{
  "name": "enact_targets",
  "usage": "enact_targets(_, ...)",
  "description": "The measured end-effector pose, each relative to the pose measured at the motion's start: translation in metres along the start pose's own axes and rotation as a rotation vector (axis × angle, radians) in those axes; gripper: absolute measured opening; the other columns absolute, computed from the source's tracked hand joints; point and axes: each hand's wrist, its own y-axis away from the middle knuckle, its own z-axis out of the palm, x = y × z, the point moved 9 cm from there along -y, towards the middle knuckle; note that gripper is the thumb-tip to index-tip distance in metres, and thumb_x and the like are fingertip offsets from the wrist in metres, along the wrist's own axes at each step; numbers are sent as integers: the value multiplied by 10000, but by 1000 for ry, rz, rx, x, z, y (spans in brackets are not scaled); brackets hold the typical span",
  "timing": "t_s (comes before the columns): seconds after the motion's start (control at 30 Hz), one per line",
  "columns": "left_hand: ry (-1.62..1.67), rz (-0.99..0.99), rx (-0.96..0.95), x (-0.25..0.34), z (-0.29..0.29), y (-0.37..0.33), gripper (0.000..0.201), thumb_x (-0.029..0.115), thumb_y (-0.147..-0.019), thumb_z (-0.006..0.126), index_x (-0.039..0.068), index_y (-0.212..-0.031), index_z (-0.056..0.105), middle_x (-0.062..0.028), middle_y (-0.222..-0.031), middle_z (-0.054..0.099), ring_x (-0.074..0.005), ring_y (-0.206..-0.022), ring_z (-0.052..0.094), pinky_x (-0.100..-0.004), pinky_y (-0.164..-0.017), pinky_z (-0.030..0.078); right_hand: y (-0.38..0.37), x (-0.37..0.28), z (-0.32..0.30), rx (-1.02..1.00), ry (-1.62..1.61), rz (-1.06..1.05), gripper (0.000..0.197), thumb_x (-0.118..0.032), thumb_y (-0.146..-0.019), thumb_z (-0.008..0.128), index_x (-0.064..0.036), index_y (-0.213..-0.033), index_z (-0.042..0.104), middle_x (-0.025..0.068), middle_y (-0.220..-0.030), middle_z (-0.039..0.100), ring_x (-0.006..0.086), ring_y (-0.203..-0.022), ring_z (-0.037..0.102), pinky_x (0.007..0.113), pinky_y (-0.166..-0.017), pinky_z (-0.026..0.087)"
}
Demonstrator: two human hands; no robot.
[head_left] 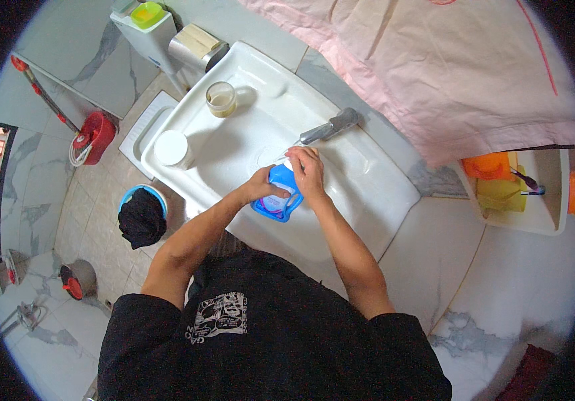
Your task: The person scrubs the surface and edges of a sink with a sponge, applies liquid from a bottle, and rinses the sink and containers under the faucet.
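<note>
Clasping the blue handled bottle (275, 200) in the left hand (259, 187), apparently steadying its body; bending the fingers of the right hand (307, 175) around its white cap (289, 164). Holding it over the washbasin (368, 184), at seven o'clock from the faucet (331, 127), presumably containing drips.

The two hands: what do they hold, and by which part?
A blue bottle: the left hand grips its body, the right hand its white top.

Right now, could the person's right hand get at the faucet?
Likely yes: the right hand is close to the faucet, with nothing visible in between, though it is busy at the blue bottle.
</note>
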Motion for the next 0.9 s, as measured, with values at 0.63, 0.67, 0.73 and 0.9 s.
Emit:
enact_targets(0.63, 338, -31, 496, -23, -59, 14, 581, 453, -772, 647, -58, -1031, 550, -121, -860, 630, -162, -705, 619, -298, -637, 516, 28, 24, 46, -29, 293, 326, 223, -165, -897, 429, 42, -918, 507, 247, -838, 558, 410, -792, 542, 475, -700, 420)
enact_targets(0.67, 365, -47, 579, -25, -67, 16, 578, 447, -771, 650, -56, -1036, 548, -119, -859, 629, -164, -704, 618, -298, -636, 515, 36, 28, 50, -38, 285, 353, 220, -160, -895, 434, 45, -931, 506, 250, -852, 557, 410, -821, 540, 476, -703, 419)
enact_targets(0.73, 483, 2, 618, -21, -76, 17, 589, 443, -763, 660, -56, -1050, 537, -117, -853, 622, -175, -695, 612, -307, -636, 514, 51, 33, 58, -46, 222, 444, 231, -179, -879, 491, 35, -961, 515, 241, -872, 566, 381, -837, 555, 430, -720, 439)
enact_targets(0.9, 526, -63, 556, -35, -72, 15, 629, 441, -772, 649, -45, -1132, 481, -136, -990, 583, -190, -838, 591, -325, -734, 496, 68, 90, 82, 6, -370, 759, 282, -217, -848, 584, -13, -1038, 542, 90, -937, 601, 173, -852, 578, 299, -742, 456)
